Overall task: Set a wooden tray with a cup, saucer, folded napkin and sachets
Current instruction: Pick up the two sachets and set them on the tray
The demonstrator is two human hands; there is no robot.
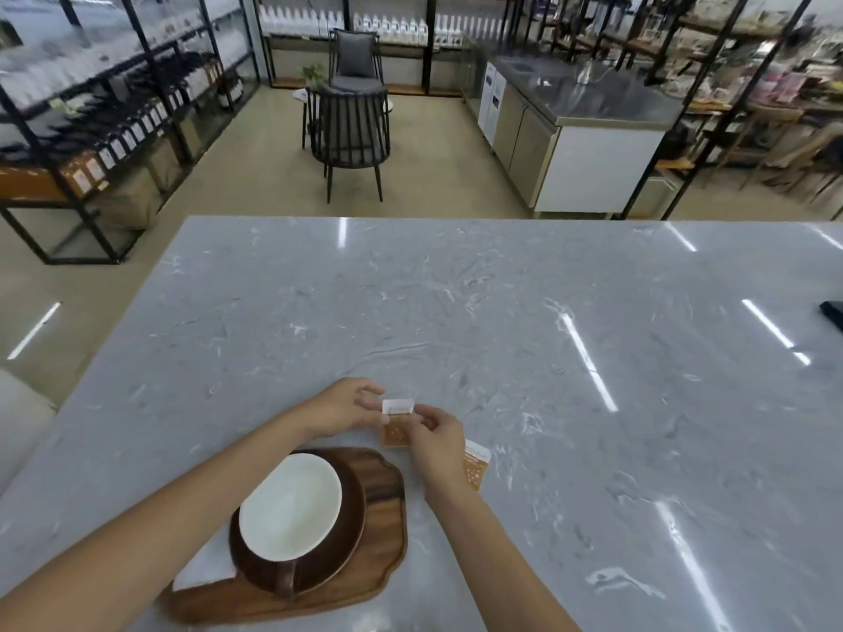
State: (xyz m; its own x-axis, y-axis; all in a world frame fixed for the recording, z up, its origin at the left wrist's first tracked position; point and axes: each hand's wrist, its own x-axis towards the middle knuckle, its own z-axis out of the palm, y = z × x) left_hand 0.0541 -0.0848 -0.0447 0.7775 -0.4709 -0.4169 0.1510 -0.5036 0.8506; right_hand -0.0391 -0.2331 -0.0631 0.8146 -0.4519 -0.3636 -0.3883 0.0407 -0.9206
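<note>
A dark wooden tray point(387, 522) lies on the marble table near me. On it rests a brown saucer point(351, 531) carrying a brown cup with a white inside point(292, 506), its handle toward me. A white folded napkin point(205, 574) peeks out from under the saucer at the tray's left. Just beyond the tray, an orange and white sachet point(396, 421) is pinched between my left hand point(346, 405) and my right hand point(435, 442). A second sachet point(476, 465) lies on the table, partly hidden behind my right wrist.
The grey marble table point(547, 335) stretches far ahead and right. A dark flat object point(832, 314) sits at its right edge. Beyond the table stand black chairs point(351, 134), a steel counter point(570, 130) and shelves of bottles.
</note>
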